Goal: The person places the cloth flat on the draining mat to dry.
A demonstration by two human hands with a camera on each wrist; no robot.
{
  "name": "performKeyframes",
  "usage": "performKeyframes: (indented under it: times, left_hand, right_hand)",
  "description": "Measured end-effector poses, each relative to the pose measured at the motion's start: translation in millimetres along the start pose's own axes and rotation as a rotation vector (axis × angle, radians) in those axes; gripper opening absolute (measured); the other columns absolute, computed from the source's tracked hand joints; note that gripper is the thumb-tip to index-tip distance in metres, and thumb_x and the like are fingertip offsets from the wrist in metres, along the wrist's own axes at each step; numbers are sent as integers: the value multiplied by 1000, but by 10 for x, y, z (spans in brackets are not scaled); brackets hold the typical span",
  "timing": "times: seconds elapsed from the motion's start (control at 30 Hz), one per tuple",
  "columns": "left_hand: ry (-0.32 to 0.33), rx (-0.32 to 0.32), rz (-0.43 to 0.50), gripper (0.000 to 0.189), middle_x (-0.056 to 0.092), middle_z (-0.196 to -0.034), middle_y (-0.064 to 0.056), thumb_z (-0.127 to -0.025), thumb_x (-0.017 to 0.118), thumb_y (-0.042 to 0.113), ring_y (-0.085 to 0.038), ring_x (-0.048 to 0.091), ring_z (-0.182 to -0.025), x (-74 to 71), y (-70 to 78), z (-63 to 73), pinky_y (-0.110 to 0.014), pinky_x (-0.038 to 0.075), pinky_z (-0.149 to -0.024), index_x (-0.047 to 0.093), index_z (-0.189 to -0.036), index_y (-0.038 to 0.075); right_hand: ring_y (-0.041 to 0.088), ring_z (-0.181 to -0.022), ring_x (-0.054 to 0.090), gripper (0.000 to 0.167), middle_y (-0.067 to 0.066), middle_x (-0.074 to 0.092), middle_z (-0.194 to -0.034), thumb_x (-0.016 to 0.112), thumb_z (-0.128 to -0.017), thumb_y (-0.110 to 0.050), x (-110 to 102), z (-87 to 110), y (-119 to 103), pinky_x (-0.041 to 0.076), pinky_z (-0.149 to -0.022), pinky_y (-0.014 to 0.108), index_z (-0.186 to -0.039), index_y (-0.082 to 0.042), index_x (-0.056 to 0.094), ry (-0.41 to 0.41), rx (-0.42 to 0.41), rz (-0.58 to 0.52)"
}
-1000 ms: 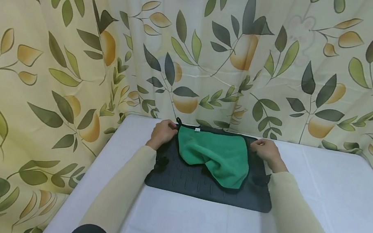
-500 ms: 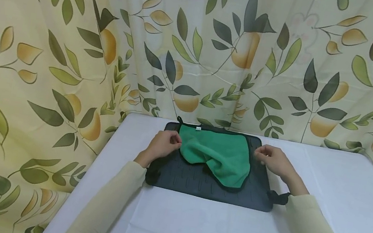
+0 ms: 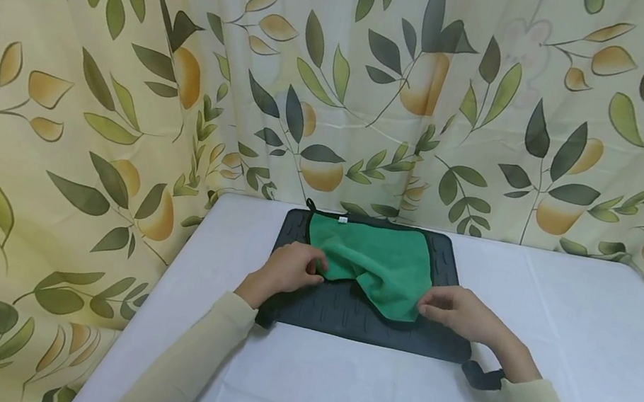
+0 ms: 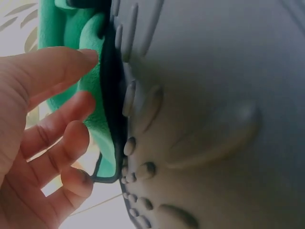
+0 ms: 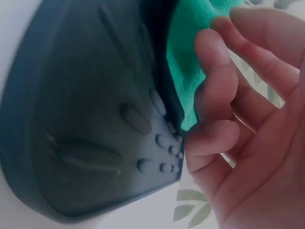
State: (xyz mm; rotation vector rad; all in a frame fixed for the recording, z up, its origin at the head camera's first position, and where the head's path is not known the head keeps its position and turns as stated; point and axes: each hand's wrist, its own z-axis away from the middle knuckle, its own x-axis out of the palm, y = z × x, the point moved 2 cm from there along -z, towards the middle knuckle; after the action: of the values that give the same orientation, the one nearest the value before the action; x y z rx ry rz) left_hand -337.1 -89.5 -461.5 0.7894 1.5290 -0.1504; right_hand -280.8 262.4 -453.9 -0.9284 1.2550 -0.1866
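A green cloth (image 3: 380,254) with black edging lies on a dark ridged mat (image 3: 328,313). Its far edge runs straight along the mat's far side, while the near edge is wavy and folded. My left hand (image 3: 290,269) hovers by the cloth's near left edge. In the left wrist view its thumb (image 4: 62,71) stands apart from loosely bent fingers, with nothing pinched. By the cloth's near right corner is my right hand (image 3: 466,318). Its fingers (image 5: 217,90) are loosely bent in the right wrist view, beside the green cloth (image 5: 188,62); contact there cannot be told.
The mat lies at the far side of a white-covered table (image 3: 326,396). A leaf-and-fruit patterned curtain (image 3: 473,113) hangs behind and to the left. At the cloth's far left corner are a black loop (image 3: 311,205) and a small white tag (image 3: 343,220).
Both hands have come from the cloth's far corners toward its near edge, leaving the far corners free. The cloth and mat have kept their places.
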Motion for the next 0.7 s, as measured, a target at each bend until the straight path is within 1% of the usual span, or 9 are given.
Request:
performKeyframes:
  times: [0.1,0.17,0.23,0.3,0.37,0.5,0.6,0.7]
  left_hand:
    - [-10,-8,-46,22,62,-74,11,-90,81,27,-4,57,-67,31,14,-21,-25,46,-61,75,-110,24]
    - [-12,-7,-85,24,61,-73,12,-89,81,29,-3,56,-66,50,22,-40,-24,45,-60,75,-112,25]
    - [-14,-2,-123,25,62,-73,12,-89,81,31,-3,56,-67,58,36,-59,-24,46,-60,76,-113,25]
    - [-13,5,-163,25,66,-76,11,-89,81,33,-3,59,-70,68,44,-80,-25,48,-62,76,-113,26]
    - [-12,9,-204,23,71,-84,10,-90,80,34,-5,63,-74,74,52,-96,-26,51,-65,77,-112,26]
    - [1,19,-258,15,77,-98,7,-92,78,32,-14,71,-84,74,69,-118,-34,57,-69,79,-106,26]
    - [6,25,-289,10,78,-101,8,-93,77,30,-16,73,-87,81,73,-129,-37,59,-70,81,-101,26]
    - [0,28,-323,9,78,-101,9,-95,75,30,-16,73,-85,98,72,-141,-38,59,-69,82,-98,27]
  right_hand:
    - [3,-83,61,12,-1,73,-94,70,-98,-24,79,6,-51,53,-74,24,-103,-14,75,-46,-30,20]
    - [3,-78,60,13,-4,71,-88,72,-96,-24,126,8,-80,52,-69,25,-103,-14,75,-65,-36,38]
    - [4,-73,58,14,-6,69,-82,75,-93,-24,167,9,-101,50,-65,24,-102,-14,74,-80,-24,55]
    - [4,-68,56,15,-6,66,-76,77,-91,-23,191,13,-125,48,-62,24,-101,-13,73,-89,-22,69]
    - [4,-66,55,14,-7,65,-74,78,-90,-21,203,13,-135,48,-61,24,-100,-13,73,-88,-21,78]
    - [3,-67,55,9,-8,66,-75,77,-90,-18,197,6,-136,48,-61,23,-97,-13,74,-76,-33,96]
    - [3,-69,55,8,-8,67,-78,76,-91,-19,181,1,-114,48,-63,23,-97,-14,74,-69,-42,103]
    - [3,-72,55,7,-8,68,-81,76,-92,-19,164,2,-74,49,-65,23,-97,-15,74,-61,-34,106]
